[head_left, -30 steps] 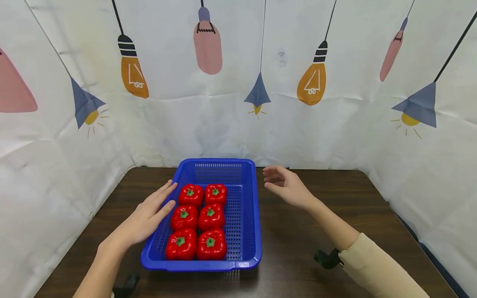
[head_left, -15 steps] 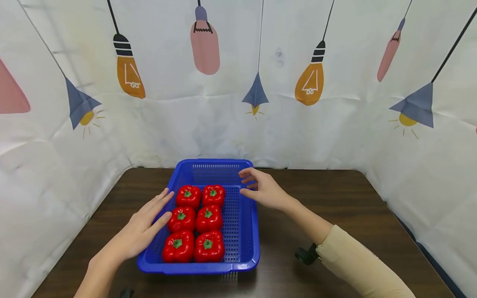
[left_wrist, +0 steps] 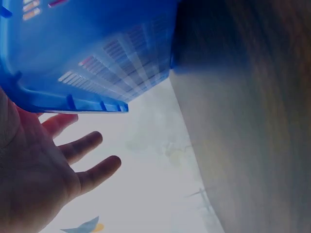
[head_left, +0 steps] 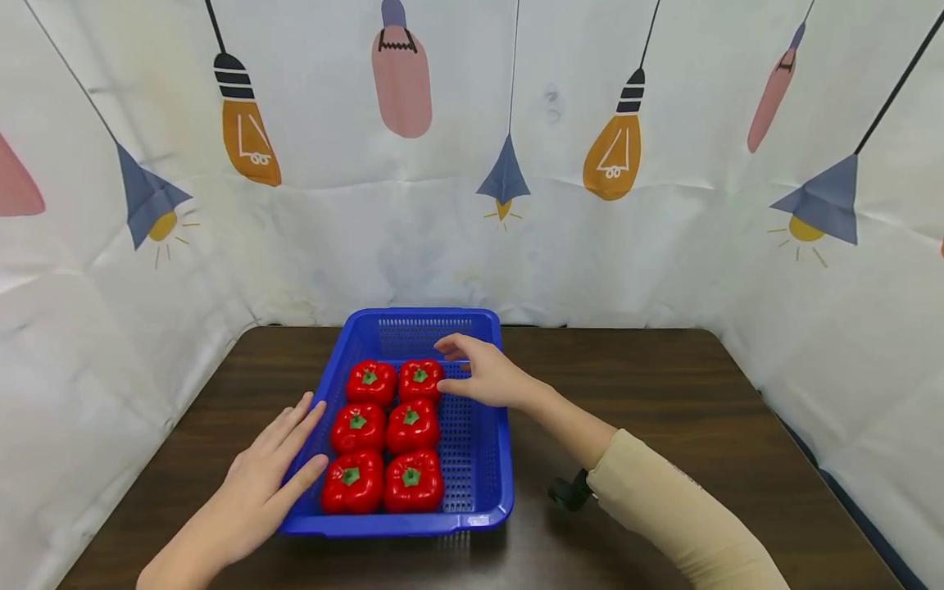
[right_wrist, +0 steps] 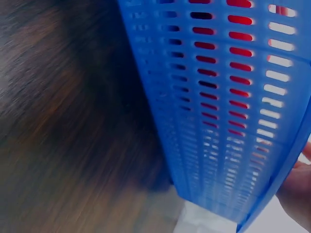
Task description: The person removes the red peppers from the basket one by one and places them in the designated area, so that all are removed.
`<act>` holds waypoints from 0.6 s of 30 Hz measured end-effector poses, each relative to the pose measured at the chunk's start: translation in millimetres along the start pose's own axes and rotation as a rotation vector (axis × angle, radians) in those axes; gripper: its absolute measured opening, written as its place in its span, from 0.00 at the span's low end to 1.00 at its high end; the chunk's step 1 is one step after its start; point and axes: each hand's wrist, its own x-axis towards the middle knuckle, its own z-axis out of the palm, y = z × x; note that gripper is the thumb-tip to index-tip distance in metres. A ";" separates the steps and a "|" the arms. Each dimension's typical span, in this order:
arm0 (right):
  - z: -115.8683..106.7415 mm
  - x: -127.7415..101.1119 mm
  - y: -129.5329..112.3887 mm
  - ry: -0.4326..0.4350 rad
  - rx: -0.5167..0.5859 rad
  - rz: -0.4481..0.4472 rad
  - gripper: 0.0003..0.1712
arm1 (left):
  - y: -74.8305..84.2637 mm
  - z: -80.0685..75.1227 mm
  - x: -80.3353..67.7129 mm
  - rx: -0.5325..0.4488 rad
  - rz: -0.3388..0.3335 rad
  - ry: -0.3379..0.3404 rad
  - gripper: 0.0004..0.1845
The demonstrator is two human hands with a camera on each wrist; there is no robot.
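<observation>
At left edge of the basket (head_left: pixel 398 526), the left hand (head_left: pixel 254 483) spreads, perhaps steadying; the right hand (head_left: pixel 490 373), fingers parted, hovers near peppers (head_left: pixel 420 426).

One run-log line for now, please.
left hand: beside basket | right hand: over basket, near back-right pepper | peppers: six, in basket

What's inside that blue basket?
Six red peppers stand in two columns of three inside the blue basket. Its perforated floor shows bare on the right; beneath the peppers it's covered, and the right grip hides a bit more.
</observation>
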 end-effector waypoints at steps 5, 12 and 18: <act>1.9 5.2 2.2 -0.030 -0.001 0.053 0.34 | 5.7 6.0 -10.9 0.048 -0.031 -0.003 0.37; 3.6 12.4 -2.1 -0.085 -0.072 0.093 0.37 | 6.0 8.2 -22.7 0.075 -0.078 -0.034 0.38; 7.6 21.4 -0.9 -0.121 -0.071 0.106 0.39 | 2.4 13.5 -28.7 0.027 -0.077 -0.023 0.41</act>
